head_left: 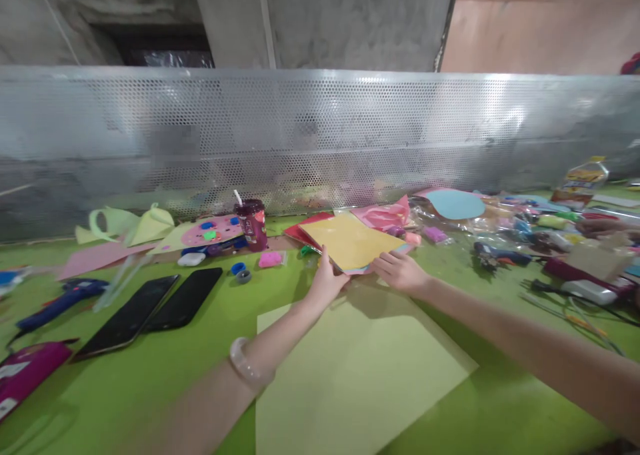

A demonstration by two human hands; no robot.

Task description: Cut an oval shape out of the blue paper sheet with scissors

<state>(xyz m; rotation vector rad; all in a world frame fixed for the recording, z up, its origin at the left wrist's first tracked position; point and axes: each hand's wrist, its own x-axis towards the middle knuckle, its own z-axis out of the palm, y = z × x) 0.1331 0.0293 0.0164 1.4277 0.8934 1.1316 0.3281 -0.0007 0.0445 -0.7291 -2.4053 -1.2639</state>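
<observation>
My left hand (326,283) grips the near left edge of a stack of coloured paper sheets (350,240), yellow on top. My right hand (399,271) holds the stack's near right corner, fingers curled under it. The stack is lifted slightly off the green table (150,388), with red and pink sheets showing beneath it. A large pale green sheet (355,375) lies flat on the table just in front of both hands, under my forearms. A pale bracelet (245,365) sits on my left wrist.
Two black phones (150,308) lie at the left beside a blue glue gun (60,302). A dark red cup with a straw (253,223) stands behind them. Craft clutter, another glue gun (493,255) and a bottle (580,178) fill the right. A perforated metal screen (320,135) borders the back.
</observation>
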